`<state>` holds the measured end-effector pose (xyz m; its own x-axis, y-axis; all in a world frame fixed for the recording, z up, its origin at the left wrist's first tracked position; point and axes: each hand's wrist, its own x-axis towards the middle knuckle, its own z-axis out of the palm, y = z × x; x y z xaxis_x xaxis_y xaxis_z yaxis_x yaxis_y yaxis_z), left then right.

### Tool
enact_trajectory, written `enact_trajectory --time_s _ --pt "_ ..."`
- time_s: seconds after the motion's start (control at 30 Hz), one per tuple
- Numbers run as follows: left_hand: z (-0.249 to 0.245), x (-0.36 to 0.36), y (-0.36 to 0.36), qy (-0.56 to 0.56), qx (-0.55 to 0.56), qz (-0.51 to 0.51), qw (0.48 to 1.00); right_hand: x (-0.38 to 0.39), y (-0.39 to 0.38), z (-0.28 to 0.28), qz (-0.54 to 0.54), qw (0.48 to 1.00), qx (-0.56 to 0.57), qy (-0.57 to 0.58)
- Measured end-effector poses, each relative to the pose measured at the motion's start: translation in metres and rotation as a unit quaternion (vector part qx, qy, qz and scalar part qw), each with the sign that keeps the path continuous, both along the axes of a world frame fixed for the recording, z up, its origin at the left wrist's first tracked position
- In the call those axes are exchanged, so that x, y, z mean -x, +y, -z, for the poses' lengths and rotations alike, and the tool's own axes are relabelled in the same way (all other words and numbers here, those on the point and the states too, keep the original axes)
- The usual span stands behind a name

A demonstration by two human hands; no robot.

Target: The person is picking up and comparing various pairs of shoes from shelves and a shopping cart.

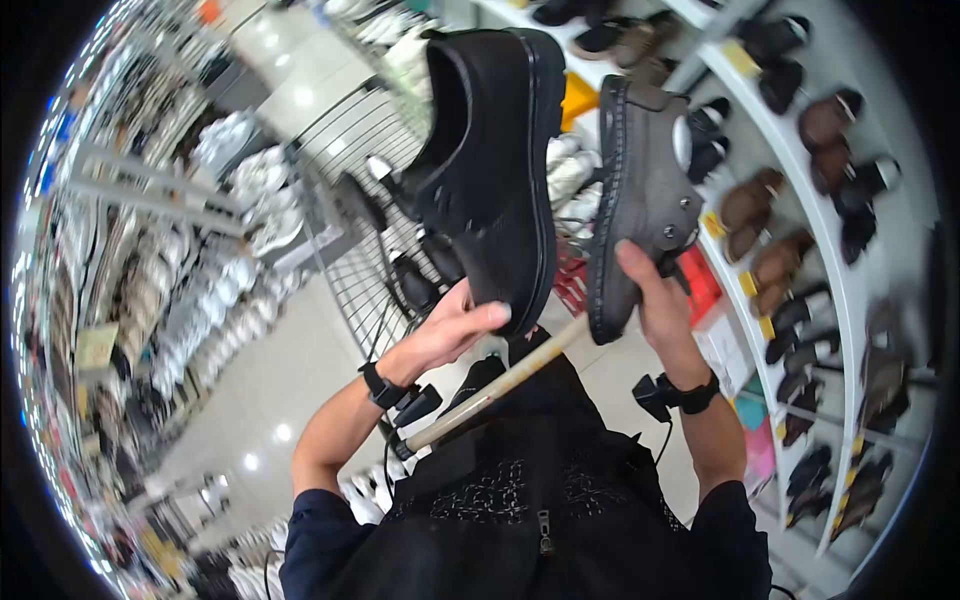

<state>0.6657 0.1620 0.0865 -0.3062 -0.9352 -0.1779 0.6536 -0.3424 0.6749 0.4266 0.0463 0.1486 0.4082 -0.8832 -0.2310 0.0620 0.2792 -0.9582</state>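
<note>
A large black shoe (495, 150) is in my left hand (452, 325), which grips it by the toe, with the thumb on its edge. The shoe's heel points up and its opening faces left. My right hand (655, 300) holds a dark grey shoe (645, 170) by its toe end, the thumb lying on the upper and the thick stitched sole turned to the left. Both shoes are held up side by side, apart from each other, above the cart handle (500, 385). The fingers behind each shoe are mostly hidden.
A wire shopping cart (345, 125) with several dark shoes (415, 280) in it stands ahead. Curved white shelves (835, 230) with brown and black shoes run along the right. Racks of white and light shoes (225, 290) fill the left.
</note>
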Motion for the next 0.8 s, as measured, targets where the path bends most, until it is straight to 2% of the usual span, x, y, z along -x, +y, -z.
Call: enact_trajectory --time_s 0.03,0.07,0.1,0.13,0.17,0.2,0.27,0.37,0.47,0.5,0.53,0.6,0.63,0.67,0.73,0.77,0.8 --pt "0.008 0.001 -0.001 -0.067 0.019 0.020 0.997 0.004 0.007 -0.002 0.019 0.997 -0.035 0.060" --pt "0.013 0.001 -0.001 -0.126 0.024 0.041 0.991 0.005 0.017 -0.010 0.019 0.999 -0.005 -0.034" --pt "0.009 0.012 0.004 -0.202 0.040 0.093 0.974 0.028 0.026 -0.014 0.022 0.999 -0.005 -0.027" --pt "-0.002 0.012 0.001 -0.274 0.053 0.140 0.950 0.039 0.033 -0.012 0.020 1.000 -0.010 -0.019" --pt "-0.016 0.010 -0.003 -0.375 -0.002 0.246 0.894 0.049 0.040 -0.011 0.042 0.999 -0.005 -0.022" --pt "-0.031 0.034 0.003 -0.276 0.054 0.183 0.942 0.074 0.053 -0.014 0.052 0.999 0.004 0.007" --pt "-0.015 0.044 0.004 -0.244 0.102 0.198 0.944 0.092 0.069 -0.014 0.076 0.996 0.008 0.034" --pt "-0.031 0.083 0.006 -0.249 0.123 0.233 0.932 0.131 0.092 -0.016 0.079 0.996 0.041 0.005" --pt "-0.016 0.111 0.012 -0.303 0.161 0.273 0.899 0.173 0.120 -0.005 0.107 0.994 0.020 -0.007" --pt "-0.025 0.130 0.009 -0.253 0.110 0.289 0.917 0.197 0.128 -0.001 0.101 0.995 0.002 0.002" --pt "-0.023 0.134 0.010 -0.190 0.041 0.247 0.949 0.204 0.133 0.003 0.112 0.994 -0.003 -0.002" --pt "-0.024 0.163 0.005 -0.218 0.104 0.228 0.943 0.225 0.143 0.012 0.102 0.992 0.062 -0.038" --pt "-0.009 0.164 0.008 -0.294 0.080 0.265 0.915 0.232 0.147 0.016 0.098 0.991 0.080 -0.037" --pt "0.002 0.165 0.009 -0.308 0.099 0.282 0.903 0.239 0.150 0.017 0.107 0.991 0.074 -0.039" --pt "-0.001 0.194 0.019 -0.291 0.089 0.285 0.909 0.266 0.155 0.014 0.086 0.992 0.092 0.031" --pt "-0.005 0.205 0.019 -0.312 0.097 0.311 0.892 0.276 0.157 0.011 0.078 0.994 0.079 0.021" --pt "-0.002 0.221 0.024 -0.283 0.086 0.286 0.911 0.291 0.162 0.015 0.085 0.993 0.080 0.019"
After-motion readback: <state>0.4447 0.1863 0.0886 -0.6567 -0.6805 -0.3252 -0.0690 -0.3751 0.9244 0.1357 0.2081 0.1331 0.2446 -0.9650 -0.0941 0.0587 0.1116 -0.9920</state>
